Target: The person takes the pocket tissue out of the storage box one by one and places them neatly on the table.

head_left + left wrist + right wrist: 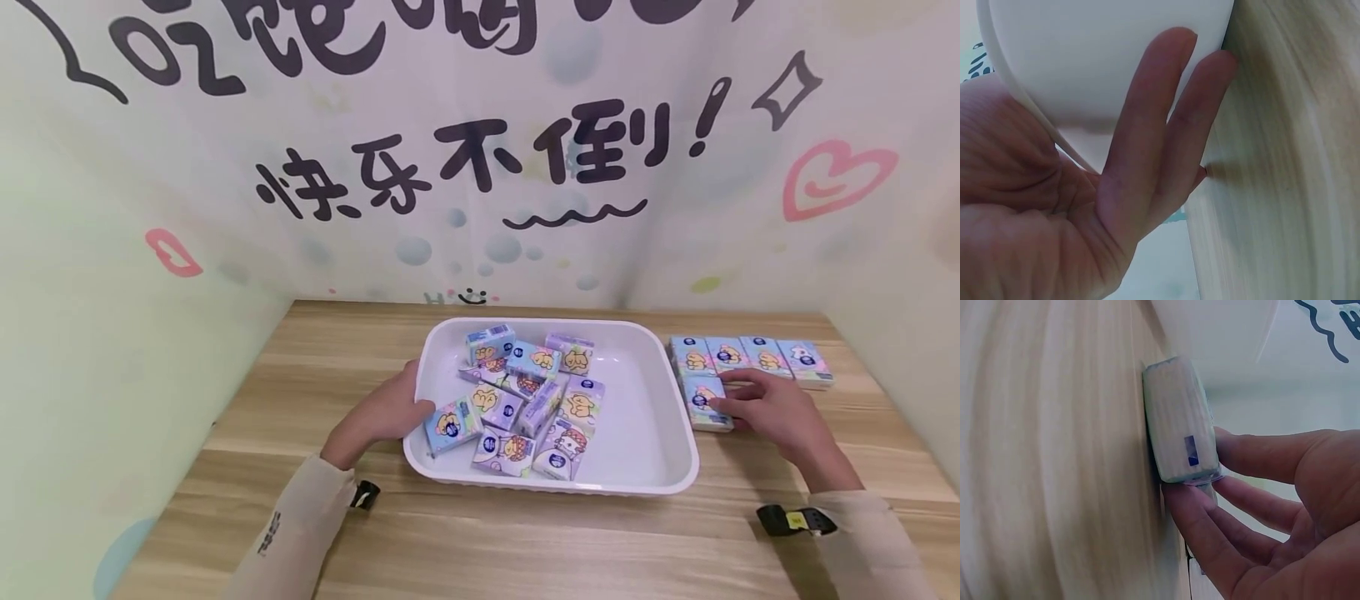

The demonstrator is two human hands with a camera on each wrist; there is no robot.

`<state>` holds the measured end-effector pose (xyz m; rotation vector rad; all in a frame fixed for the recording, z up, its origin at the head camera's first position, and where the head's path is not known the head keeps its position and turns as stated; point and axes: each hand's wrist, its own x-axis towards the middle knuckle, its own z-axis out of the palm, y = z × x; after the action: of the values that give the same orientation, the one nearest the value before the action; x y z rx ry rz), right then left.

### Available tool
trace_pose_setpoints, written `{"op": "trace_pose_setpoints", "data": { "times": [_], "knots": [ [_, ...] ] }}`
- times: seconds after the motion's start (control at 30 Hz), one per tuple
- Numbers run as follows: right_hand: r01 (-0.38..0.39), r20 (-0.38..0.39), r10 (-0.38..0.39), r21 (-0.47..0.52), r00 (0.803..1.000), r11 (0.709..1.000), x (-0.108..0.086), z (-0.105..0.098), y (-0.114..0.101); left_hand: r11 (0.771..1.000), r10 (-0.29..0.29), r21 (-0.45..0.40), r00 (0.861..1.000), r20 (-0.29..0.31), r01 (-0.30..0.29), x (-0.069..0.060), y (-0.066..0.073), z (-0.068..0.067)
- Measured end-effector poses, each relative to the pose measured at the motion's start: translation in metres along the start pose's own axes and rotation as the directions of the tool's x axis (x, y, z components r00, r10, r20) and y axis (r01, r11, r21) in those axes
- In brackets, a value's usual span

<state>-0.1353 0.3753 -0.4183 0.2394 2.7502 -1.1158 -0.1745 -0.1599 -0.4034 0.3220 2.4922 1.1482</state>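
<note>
A white plastic tray (645,417) stands on the table, with several blue and purple tissue packs (534,360) heaped in its left and middle part. My left hand (388,407) grips the tray's left side, thumb over the rim; in the left wrist view its fingers (1141,106) lie along the outer wall. To the right of the tray, my right hand (780,412) holds a blue tissue pack (703,400) between thumb and fingers. That pack lies flat on the table in front of a row of similar packs (761,354). The right wrist view shows its white end (1179,419).
The wooden table (480,542) meets a printed wall cloth (465,250) at the back. The row of packs sits near the table's back right, close to the tray's right rim. Walls bound the table at left and right.
</note>
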Motion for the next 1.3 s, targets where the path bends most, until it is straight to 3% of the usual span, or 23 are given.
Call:
{"op": "trace_pose_setpoints", "data": {
  "times": [0.23,0.4,0.5,0.63,0.77,1.0,1.3],
  "knots": [
    [0.006,-0.038,-0.008,-0.034,0.999,0.999,-0.002,0.004,-0.001,1.000,-0.013,0.016,1.000,-0.003,0.013,-0.001,0.000,0.002],
    [0.040,-0.119,-0.056,-0.131,0.991,0.991,-0.006,0.004,-0.006,0.999,-0.027,0.022,1.000,-0.002,0.027,-0.001,0.001,0.004],
    [0.072,-0.184,-0.105,-0.176,0.977,0.982,-0.008,0.004,-0.019,0.999,-0.030,0.016,1.000,0.000,0.030,-0.001,0.002,0.004],
    [0.139,-0.211,-0.180,-0.196,0.961,0.971,-0.011,0.004,-0.050,0.999,-0.038,0.022,0.999,-0.004,0.038,-0.001,0.003,0.004],
    [0.210,-0.173,-0.249,-0.214,0.953,0.954,-0.012,0.006,-0.087,0.998,-0.047,0.044,0.999,-0.010,0.047,-0.001,0.003,0.004],
    [0.280,-0.047,-0.297,-0.227,0.954,0.933,-0.007,0.020,-0.146,0.998,-0.039,0.057,0.999,-0.014,0.040,0.000,0.002,0.004],
    [0.360,0.090,-0.348,-0.250,0.933,0.899,0.021,0.044,-0.187,0.998,-0.025,0.050,1.000,-0.018,0.026,-0.001,0.001,0.003]
  ]
}}
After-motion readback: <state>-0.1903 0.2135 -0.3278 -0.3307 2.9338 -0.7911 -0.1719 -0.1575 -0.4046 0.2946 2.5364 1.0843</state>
